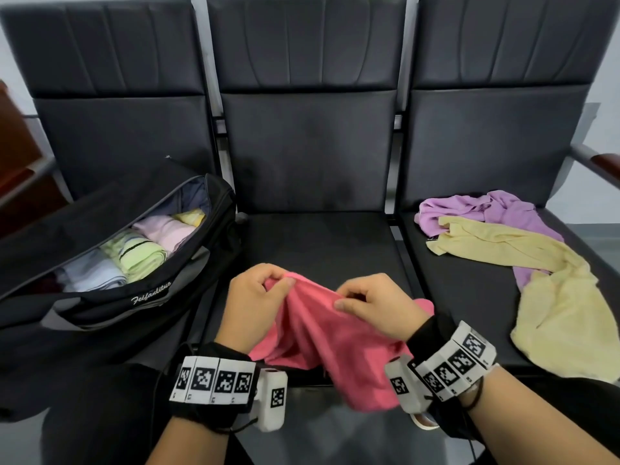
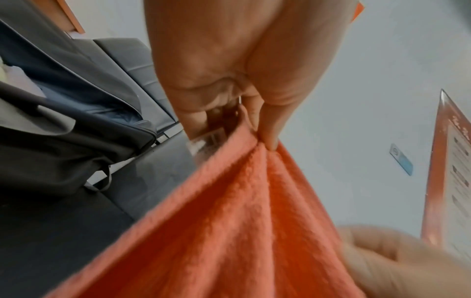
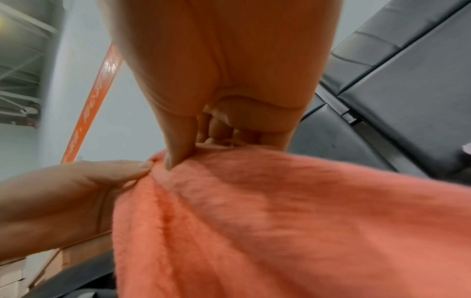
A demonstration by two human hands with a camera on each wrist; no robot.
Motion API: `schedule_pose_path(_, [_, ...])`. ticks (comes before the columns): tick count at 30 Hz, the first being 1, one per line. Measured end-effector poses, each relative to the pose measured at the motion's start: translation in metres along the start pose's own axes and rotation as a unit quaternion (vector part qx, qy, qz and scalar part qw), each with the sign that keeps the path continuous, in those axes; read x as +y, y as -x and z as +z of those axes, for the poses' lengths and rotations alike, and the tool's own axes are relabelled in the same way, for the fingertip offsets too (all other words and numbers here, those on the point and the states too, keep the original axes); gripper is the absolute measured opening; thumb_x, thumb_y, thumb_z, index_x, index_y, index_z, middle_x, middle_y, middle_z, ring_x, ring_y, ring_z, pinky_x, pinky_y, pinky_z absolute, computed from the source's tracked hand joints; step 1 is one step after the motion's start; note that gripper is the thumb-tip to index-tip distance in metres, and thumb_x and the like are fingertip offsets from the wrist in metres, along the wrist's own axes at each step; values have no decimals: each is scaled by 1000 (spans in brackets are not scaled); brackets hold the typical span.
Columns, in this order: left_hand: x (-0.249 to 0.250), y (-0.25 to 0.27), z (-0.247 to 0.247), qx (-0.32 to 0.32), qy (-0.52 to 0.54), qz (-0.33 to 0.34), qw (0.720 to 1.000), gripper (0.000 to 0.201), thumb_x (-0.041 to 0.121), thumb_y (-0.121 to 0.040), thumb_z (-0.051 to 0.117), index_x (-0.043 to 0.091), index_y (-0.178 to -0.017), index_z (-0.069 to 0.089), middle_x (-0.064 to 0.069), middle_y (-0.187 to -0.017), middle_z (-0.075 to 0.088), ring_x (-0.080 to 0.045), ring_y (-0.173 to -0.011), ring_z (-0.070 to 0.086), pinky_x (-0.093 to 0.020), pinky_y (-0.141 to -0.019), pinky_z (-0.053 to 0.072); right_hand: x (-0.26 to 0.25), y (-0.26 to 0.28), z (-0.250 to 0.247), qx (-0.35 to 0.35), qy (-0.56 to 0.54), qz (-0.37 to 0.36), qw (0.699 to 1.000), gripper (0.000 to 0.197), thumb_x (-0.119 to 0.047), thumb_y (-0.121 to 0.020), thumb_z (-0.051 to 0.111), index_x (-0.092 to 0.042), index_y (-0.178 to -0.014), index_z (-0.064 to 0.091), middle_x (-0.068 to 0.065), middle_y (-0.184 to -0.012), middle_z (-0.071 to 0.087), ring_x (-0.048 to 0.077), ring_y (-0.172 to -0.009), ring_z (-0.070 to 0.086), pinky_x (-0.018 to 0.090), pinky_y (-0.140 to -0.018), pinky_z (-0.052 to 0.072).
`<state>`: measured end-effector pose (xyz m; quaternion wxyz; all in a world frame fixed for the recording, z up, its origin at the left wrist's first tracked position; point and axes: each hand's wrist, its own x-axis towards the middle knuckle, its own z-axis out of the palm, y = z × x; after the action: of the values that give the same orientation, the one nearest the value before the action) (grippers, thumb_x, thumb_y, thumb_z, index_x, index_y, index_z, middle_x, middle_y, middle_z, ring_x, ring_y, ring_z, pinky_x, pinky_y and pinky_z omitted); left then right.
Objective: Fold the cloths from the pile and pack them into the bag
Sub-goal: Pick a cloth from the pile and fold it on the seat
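Pink cloth hangs below both hands' grip.

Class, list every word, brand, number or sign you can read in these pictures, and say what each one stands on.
"Feifanlitu", in white script, as best it reads: on the side of the black bag.
Orange-framed wall notice: its print is too blurred to read.
Small blue wall label: too small to read.
Wrist-band tags: coded squares only, no readable words.

Three black padded seats against pale wall.
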<state>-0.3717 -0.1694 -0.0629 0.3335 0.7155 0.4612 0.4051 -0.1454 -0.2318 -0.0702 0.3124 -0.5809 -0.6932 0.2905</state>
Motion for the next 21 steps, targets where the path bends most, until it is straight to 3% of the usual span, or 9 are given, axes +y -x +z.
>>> schedule_pose_path(4, [-12, -10, -17, 122, 24, -38, 991, 20, 7, -87, 69, 24, -75, 71, 18, -61, 60, -1, -60, 50, -25, -67, 44, 21, 17, -10, -34, 31, 35, 998, 4, -23, -86, 74, -20, -86, 77, -12, -77, 72, -1, -72, 63, 16, -70, 46])
schedule_pose_path(9, [-24, -22, -43, 214, 34, -35, 976, 28, 11, -89, 67, 33, -72, 65, 22, -58, 56, 3, -57, 50, -8, -59, 39, 42, 29, -22, -27, 55, 63, 996, 18, -23, -86, 74, -33, -73, 70, -25, -66, 65, -4, -63, 60, 12, -63, 42])
schedule_pose_path(13, [-32, -28, -60, 268, 27, -44, 962, 15, 23, -87, 67, 31, -75, 66, 13, -60, 51, -2, -58, 47, -28, -67, 43, 56, 34, -30, 6, 78, 94, 992, 9, -22, -89, 71, -23, -80, 72, -12, -70, 67, 3, -65, 61, 27, -66, 52])
schedule_pose_path(15, [-34, -30, -67, 289, 27, -47, 956, 10, 29, -85, 66, 31, -75, 67, 14, -59, 50, -1, -57, 46, -30, -66, 42, 60, 36, -33, 31, 86, 110, 990, 11, -20, -89, 70, -23, -79, 71, -7, -73, 67, 5, -68, 61, 30, -68, 53])
schedule_pose_path(18, [-38, -33, -75, 309, 27, -53, 949, 11, 38, -82, 64, 32, -73, 67, 18, -57, 51, -3, -58, 45, -32, -65, 43, 66, 38, -38, 78, 85, 129, 985, 16, -16, -90, 67, -24, -76, 70, -6, -74, 68, 4, -72, 61, 25, -67, 49])
schedule_pose_path(21, [-41, -36, -80, 331, 18, -53, 942, 15, 39, -80, 62, 26, -82, 68, 12, -59, 48, -7, -59, 44, -35, -67, 43, 70, 40, -45, 117, 70, 148, 980, 18, -15, -91, 66, -26, -77, 69, -9, -75, 69, 1, -75, 62, 19, -67, 43])
